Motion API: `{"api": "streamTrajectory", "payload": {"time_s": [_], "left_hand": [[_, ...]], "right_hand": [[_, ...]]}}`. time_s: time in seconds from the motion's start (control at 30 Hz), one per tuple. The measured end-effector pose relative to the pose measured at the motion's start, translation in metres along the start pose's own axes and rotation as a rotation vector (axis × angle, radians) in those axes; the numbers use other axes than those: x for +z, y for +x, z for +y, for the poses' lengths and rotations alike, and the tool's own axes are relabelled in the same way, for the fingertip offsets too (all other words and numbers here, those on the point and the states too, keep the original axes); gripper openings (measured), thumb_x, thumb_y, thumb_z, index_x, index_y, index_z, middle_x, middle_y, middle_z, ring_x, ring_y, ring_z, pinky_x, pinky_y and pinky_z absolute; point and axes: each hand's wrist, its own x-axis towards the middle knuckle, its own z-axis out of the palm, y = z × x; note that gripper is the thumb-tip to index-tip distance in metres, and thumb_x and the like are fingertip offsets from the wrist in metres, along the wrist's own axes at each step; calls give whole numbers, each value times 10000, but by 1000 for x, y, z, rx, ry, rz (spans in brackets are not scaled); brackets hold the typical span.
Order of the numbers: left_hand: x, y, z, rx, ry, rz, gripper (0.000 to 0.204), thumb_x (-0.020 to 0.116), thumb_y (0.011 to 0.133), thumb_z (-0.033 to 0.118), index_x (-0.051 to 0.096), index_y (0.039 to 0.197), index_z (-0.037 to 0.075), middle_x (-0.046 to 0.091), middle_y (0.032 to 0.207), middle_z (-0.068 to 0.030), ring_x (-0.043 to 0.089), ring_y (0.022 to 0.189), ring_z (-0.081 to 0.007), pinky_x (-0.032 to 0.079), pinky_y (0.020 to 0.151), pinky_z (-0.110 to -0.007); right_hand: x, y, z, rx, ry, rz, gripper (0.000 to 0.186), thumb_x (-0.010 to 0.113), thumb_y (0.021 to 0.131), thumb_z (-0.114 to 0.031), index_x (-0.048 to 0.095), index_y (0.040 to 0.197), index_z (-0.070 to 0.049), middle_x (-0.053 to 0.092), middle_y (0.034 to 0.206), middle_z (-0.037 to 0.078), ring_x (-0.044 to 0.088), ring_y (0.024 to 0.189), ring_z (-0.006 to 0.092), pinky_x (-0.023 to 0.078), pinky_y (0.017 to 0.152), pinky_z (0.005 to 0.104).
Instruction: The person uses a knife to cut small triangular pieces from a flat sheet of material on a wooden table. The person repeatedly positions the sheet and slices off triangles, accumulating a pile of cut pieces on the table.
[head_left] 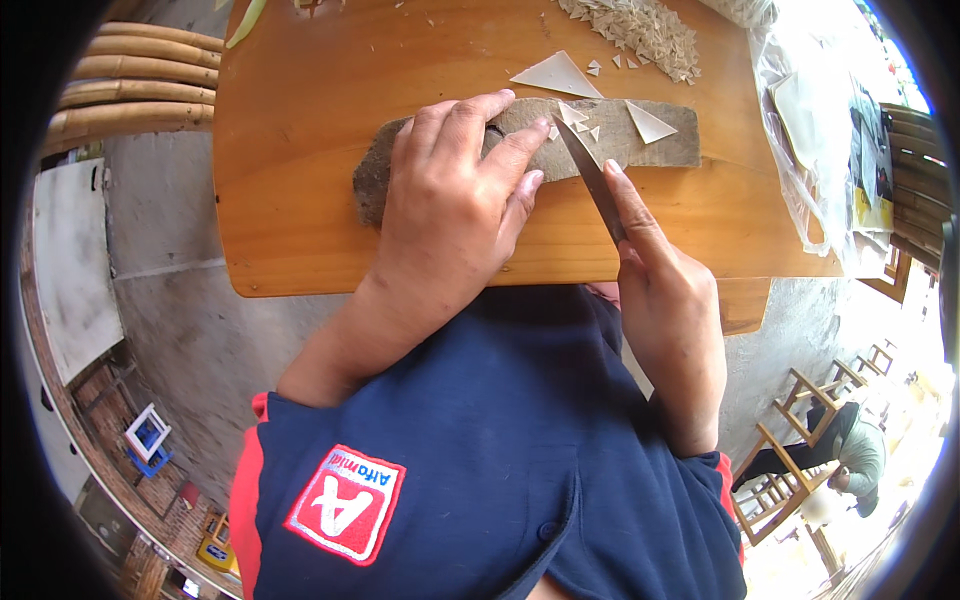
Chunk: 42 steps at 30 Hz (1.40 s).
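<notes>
A worn, greyish wooden board (655,120) lies across the table near its front edge. My left hand (455,190) rests on the board's left part with its fingers spread, the index fingertip beside small pale chips (579,127). My right hand (665,290) is closed round a knife (592,178), index finger laid along it. The blade's tip meets the board next to a thin pale piece (572,114). To the right on the board is a larger pale triangle (650,124). Beyond the board's far edge sits another flat triangle (558,75). The knife's handle is hidden in my right hand.
A heap of small pale cut pieces (645,35) lies at the far side of the wooden table (300,200). Clear plastic bags (800,150) hang over the right edge. Bamboo slats (150,85) stand at the left. At the lower right, a person (850,450) bends among wooden frames.
</notes>
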Motion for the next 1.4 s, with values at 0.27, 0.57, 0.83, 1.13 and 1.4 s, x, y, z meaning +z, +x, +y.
{"api": "streamTrajectory", "payload": {"time_s": [0.27, 0.57, 0.83, 1.13, 1.4], "left_hand": [[2, -3, -2, 42, 32, -33, 385, 770, 862, 130, 747, 1246, 125, 626, 1345, -140, 570, 1175, -341, 459, 1023, -456], [4, -5, -4, 65, 49, -30, 395, 781, 843, 156, 737, 1231, 102, 594, 1360, -149, 546, 1203, -344, 445, 1046, -474], [6, -3, -6, 88, 49, -59, 407, 791, 832, 169, 731, 1227, 90, 582, 1366, -156, 540, 1212, -345, 444, 1042, -484], [3, -4, -6, 47, 13, -65, 454, 801, 831, 197, 711, 1263, 90, 572, 1379, -165, 535, 1209, -350, 437, 1044, -491], [1, 7, 3, -21, -98, -49, 386, 678, 896, 77, 711, 1280, 81, 607, 1348, -166, 564, 1203, -350, 450, 1045, -459]], "right_hand": [[9, 2, -5, 6, 2, 7, 665, 546, 957, 91, 507, 1554, -199, 678, 877, 240, 703, 696, 341, 566, 703, 444], [25, -2, -10, -58, -115, 46, 826, 586, 826, 110, 409, 1601, -116, 585, 649, 150, 617, 545, 315, 549, 575, 447], [40, -8, -27, 36, -385, 39, 847, 586, 819, 85, 399, 1614, -138, 613, 671, 131, 640, 565, 306, 566, 605, 450], [12, -15, -9, 104, 75, 29, 730, 544, 907, 74, 412, 1592, -140, 677, 854, 259, 688, 758, 438, 540, 682, 508], [11, -17, 1, 5, 111, 14, 720, 549, 897, 78, 446, 1573, -146, 670, 826, 244, 680, 731, 422, 540, 668, 492]]}}
